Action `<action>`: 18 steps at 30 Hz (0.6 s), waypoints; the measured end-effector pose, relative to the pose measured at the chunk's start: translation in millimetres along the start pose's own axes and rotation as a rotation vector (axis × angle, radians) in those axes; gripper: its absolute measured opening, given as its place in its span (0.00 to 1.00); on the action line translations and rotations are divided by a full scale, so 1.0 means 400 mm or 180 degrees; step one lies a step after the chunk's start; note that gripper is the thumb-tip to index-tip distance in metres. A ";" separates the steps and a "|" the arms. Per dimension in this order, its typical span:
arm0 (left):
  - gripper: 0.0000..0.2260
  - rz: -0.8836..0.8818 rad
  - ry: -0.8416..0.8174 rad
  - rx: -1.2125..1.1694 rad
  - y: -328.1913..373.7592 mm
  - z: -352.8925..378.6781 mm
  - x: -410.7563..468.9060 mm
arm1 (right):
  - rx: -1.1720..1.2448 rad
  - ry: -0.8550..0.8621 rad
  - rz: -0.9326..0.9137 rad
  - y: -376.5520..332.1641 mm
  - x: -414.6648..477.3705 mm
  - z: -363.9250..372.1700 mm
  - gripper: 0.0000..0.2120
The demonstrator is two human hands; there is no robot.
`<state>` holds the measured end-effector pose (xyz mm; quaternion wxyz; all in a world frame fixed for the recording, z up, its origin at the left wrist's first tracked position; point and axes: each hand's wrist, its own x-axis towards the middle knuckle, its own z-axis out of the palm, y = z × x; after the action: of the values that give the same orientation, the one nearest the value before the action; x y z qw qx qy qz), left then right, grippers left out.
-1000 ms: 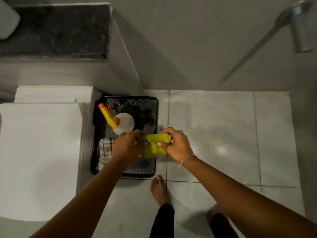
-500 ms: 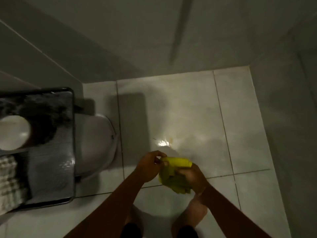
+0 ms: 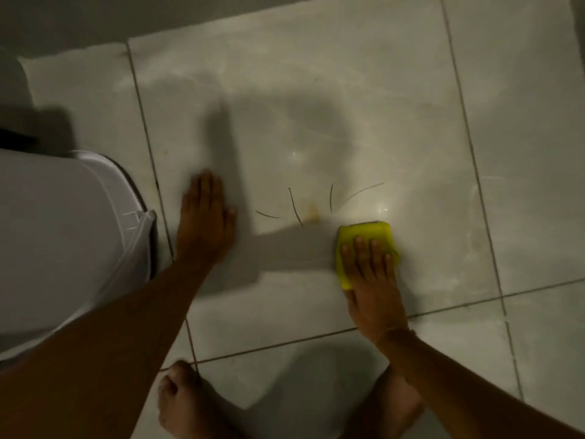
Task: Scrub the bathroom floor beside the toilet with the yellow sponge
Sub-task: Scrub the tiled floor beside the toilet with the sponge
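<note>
The yellow sponge (image 3: 364,236) lies flat on the pale tiled floor (image 3: 316,106), right of centre. My right hand (image 3: 372,280) presses down on it with fingers spread over its top. My left hand (image 3: 205,223) rests flat on the floor with fingers together, just right of the white toilet (image 3: 63,236). A small yellowish stain (image 3: 311,212) and several thin dark hairs (image 3: 296,207) lie on the tile between my hands, just left of the sponge.
The toilet fills the left side of the view. My two bare feet (image 3: 190,403) stand on the tiles at the bottom edge. A grey wall (image 3: 95,17) runs along the top left. Dark grout lines cross the floor.
I have bent down close to the floor. The sponge, held in both hands in the air before, now lies on the tile under my right hand; my left hand has let go and rests on the floor.
</note>
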<state>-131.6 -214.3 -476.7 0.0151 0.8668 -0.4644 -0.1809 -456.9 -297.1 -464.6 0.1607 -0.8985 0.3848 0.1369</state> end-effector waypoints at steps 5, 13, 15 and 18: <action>0.30 0.0266 0.0512 -0.0018 -0.047 0.055 0.015 | 0.0148 0.0379 0.0887 0.134 0.117 -0.038 0.37; 0.31 0.0331 0.0555 0.0064 -0.047 0.053 0.024 | -0.0025 0.0129 -0.0153 0.108 0.113 -0.048 0.41; 0.31 0.0310 0.0553 0.0087 -0.048 0.052 0.025 | 0.0229 0.0144 0.0835 0.177 0.055 -0.054 0.40; 0.31 0.0298 0.0587 0.0158 -0.054 0.069 0.026 | 0.1091 0.0602 0.2288 0.154 0.260 -0.117 0.35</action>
<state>-117.9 -206.6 -509.7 0.0447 0.8572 -0.5054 -0.0880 -427.3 -423.1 -471.9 0.2139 -0.6756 0.7046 0.0350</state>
